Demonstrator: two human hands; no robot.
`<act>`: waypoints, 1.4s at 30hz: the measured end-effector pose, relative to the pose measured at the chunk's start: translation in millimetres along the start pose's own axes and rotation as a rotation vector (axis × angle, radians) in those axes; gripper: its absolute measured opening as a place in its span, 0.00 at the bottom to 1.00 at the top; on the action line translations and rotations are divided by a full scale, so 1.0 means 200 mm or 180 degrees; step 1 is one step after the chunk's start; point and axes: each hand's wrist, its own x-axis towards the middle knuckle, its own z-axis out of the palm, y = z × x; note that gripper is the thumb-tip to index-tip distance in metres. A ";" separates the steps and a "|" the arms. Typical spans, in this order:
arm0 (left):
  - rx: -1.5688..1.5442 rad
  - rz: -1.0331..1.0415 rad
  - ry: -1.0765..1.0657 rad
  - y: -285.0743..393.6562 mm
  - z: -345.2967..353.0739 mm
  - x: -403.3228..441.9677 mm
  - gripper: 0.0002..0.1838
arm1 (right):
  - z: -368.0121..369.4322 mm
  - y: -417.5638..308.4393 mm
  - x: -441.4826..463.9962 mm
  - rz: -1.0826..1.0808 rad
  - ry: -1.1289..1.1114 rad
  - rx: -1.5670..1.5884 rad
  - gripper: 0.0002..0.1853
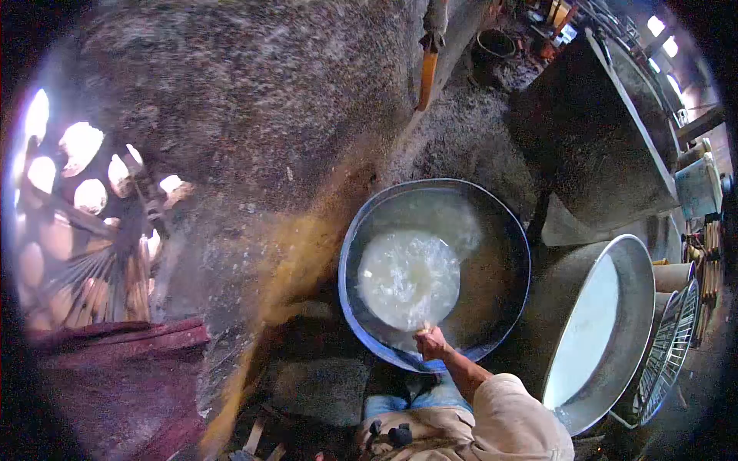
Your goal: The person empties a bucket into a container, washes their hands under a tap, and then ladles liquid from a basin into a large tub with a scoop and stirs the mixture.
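Observation:
My right hand [433, 343] is closed in a fist over the near side of a large, deep round tub [508, 333] with a blue rim. A small pale end shows at the fingers, but the rest of what they grip cannot be made out. Beyond the fist, cloudy, bubbly liquid [410, 278] shows as a bright, stirred-up patch inside the tub. The forearm reaches in from a beige sleeve [511, 411]. My left hand is out of view.
To the right, a wide metal basin [644, 288] holds white liquid [588, 334], with a wire rack [673, 353] beside it. A rough wall [231, 115] rises on the left above maroon cloth [115, 376]. A pale blue bucket [698, 188] stands far right.

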 end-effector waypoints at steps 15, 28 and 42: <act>-0.0510 0.1112 -0.0728 -0.02 0.36 0.41 0.18 | -0.34 -0.65 -1.13 0.0214 -0.0860 0.0487 0.08; 0.0234 0.1326 -0.1444 -0.23 0.99 0.16 0.22 | -1.75 -0.53 -2.46 0.0303 0.0848 -0.0339 0.09; 0.1293 0.1999 -0.0812 -0.38 1.10 -0.53 0.23 | -2.36 0.71 -2.08 0.0013 0.1979 0.1616 0.09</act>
